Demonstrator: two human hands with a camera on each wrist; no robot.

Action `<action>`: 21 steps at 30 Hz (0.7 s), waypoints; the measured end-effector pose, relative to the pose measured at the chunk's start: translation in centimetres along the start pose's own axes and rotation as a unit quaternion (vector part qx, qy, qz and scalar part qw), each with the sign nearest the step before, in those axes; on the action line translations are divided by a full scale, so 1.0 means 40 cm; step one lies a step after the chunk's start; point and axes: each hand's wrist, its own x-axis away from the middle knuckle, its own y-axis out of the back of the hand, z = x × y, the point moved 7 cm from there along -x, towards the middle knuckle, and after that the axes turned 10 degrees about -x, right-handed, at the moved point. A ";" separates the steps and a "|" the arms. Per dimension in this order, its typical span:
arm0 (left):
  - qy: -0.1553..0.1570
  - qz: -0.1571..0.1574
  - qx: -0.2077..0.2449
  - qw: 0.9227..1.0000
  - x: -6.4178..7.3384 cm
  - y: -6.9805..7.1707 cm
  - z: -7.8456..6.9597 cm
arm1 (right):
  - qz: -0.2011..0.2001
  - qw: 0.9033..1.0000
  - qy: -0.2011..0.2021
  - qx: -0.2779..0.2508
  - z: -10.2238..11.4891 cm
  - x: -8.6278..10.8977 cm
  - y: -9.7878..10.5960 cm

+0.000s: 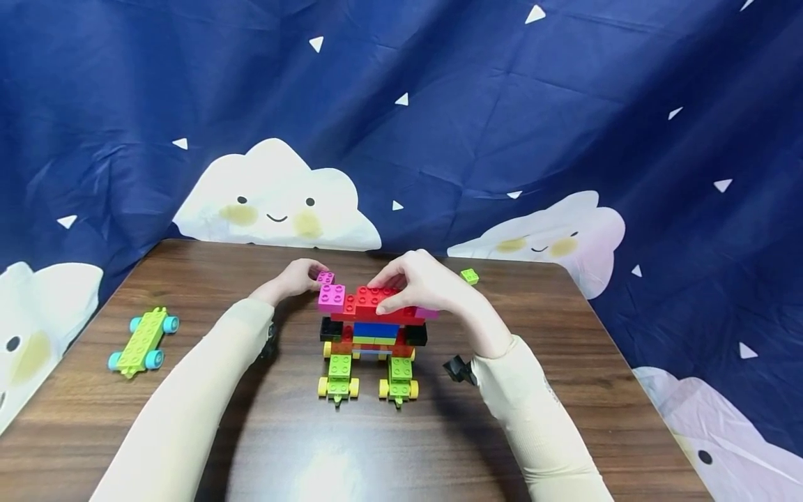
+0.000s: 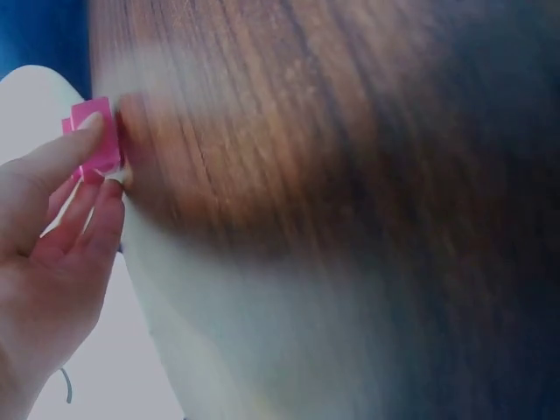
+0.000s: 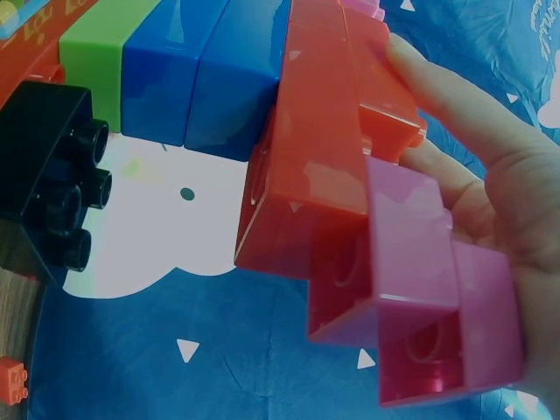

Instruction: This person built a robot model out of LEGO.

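A figure built of toy bricks stands mid-table on lime wheeled bases (image 1: pixel 339 380) with yellow wheels. Black bricks (image 1: pixel 417 335) stick out at both sides of its blue brick (image 1: pixel 376 330) middle. Along its top run red bricks (image 1: pixel 369 298), which my right hand (image 1: pixel 426 282) grips from above, thumb at the near face. Stepped pink bricks (image 3: pixel 411 245) join the red ones at the end beside that hand in the right wrist view. Behind the figure's left pink brick (image 1: pixel 331 298), my left hand (image 1: pixel 296 279) pinches a loose-looking pink brick (image 2: pixel 98 136) between thumb and fingers.
A lime wheeled base (image 1: pixel 144 341) with blue wheels lies at the table's left. One small lime brick (image 1: pixel 469 276) is near the back edge, right of the figure. A blue cloth (image 1: pixel 426 139) with clouds hangs behind the wooden table (image 1: pixel 533 314).
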 end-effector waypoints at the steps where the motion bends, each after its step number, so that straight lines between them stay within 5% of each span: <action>1: 0.002 -0.002 0.002 1.000 0.003 0.004 0.002 | 0.000 1.000 0.000 0.000 0.001 0.000 0.000; 15: 0.009 -0.043 0.051 0.998 0.058 0.083 -0.022 | 0.009 1.000 -0.007 0.001 0.003 -0.003 0.003; 21: -0.016 -0.061 0.041 0.997 0.091 0.130 -0.057 | 0.014 1.000 -0.003 0.007 0.009 -0.004 0.001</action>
